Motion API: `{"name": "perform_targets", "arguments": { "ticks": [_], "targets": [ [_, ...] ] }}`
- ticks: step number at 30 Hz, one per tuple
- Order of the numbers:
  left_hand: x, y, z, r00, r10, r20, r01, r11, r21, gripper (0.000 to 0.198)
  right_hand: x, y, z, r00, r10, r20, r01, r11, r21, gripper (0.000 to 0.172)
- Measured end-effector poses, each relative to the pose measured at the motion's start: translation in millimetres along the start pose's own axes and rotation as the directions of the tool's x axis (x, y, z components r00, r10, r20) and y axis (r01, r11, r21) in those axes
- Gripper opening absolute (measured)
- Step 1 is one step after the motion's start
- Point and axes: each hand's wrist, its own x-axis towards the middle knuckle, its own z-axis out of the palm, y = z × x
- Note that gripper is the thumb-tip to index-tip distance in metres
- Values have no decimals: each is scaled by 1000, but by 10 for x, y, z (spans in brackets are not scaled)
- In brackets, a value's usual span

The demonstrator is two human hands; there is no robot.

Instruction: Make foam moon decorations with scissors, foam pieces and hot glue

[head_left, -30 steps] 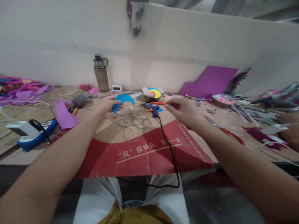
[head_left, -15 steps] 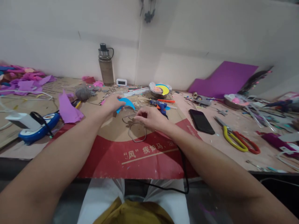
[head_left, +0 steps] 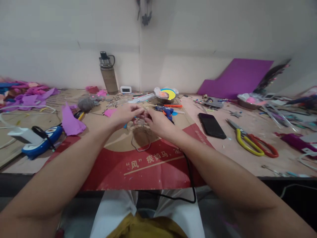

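Note:
My left hand [head_left: 126, 115] and my right hand [head_left: 156, 121] meet over the middle of the red and brown cardboard [head_left: 148, 172]. The fingers of both are bent together, and what lies between them is too small to make out. A thin grey wire loop [head_left: 141, 150] extends toward me from beneath the fingers. A bit of blue sheet [head_left: 125, 126] shows below my left fingers. Just beyond my right hand lies a blue glue gun [head_left: 168, 112], near an orange stick [head_left: 172, 105].
On the right lie a black phone [head_left: 212, 125] and pliers with yellow and red handles [head_left: 255, 142]. A bottle [head_left: 109, 77] stands at the back. Purple foam [head_left: 71, 120] and a blue power strip [head_left: 41, 145] are on the left. A black cord [head_left: 190, 172] crosses the front edge.
My left hand has moved right to meet my right hand. The blue piece it held is now mostly hidden. The view has shifted slightly.

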Motion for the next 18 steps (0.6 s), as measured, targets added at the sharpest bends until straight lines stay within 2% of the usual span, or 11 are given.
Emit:
{"name": "perform_targets", "arguments": {
  "ticks": [2,4,7,10,13,15,17,18],
  "targets": [
    [-15,-3,85,995,-17,103,34,986,-165,33,20,37,-18,996,-46,-76,48,999,25,10],
    [-24,-3,123,992,-41,119,70,967,-247,35,34,65,-34,986,-80,-147,89,995,52,9],
    [-31,17,103,995,-61,82,79,969,-235,31,61,113,-35,971,-86,-223,115,986,120,7],
    [-34,37,47,996,-51,69,62,984,-167,23,99,176,-8,965,-74,-252,130,968,216,3],
    [-32,37,2,998,-67,15,69,983,-171,21,93,137,-47,957,-39,-289,133,940,314,13],
    [-34,28,-18,995,-70,-66,55,977,-207,20,14,-20,-160,972,-39,-234,137,896,422,26],
    [-36,13,-38,985,-68,-157,31,973,-228,18,-138,-268,-326,990,-144,6,114,810,575,37],
    [-36,3,-48,978,-69,-197,20,970,-240,17,-231,-405,-412,961,-243,132,104,760,641,43]
  ]
}}
